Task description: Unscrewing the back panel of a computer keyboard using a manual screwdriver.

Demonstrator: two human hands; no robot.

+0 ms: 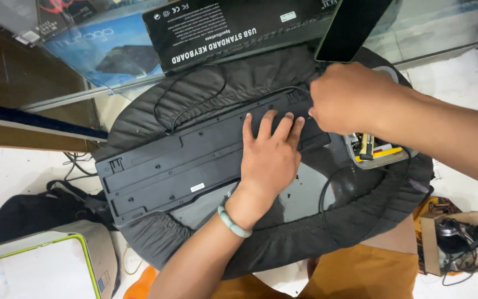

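Black keyboard (195,160) lies face-down across the round black cushion (283,243), its cable (195,94) looping toward the far edge. Your left hand (269,158) lies flat on its back, fingers spread narrow. Your right hand (349,99) is fisted at the kbd's far right corner; can't tell what it grips.

Two bare hands, one flat and one closed.

The left hand (269,158) lies palm down with the fingers (265,125) stretched and a little spread; its forearm comes up from the lower edge, with a pale green bangle (232,221) on the wrist. The right hand (349,99) is curled into a loose fist, knuckles up, and its forearm enters from the right side. The two hands are just beside each other.
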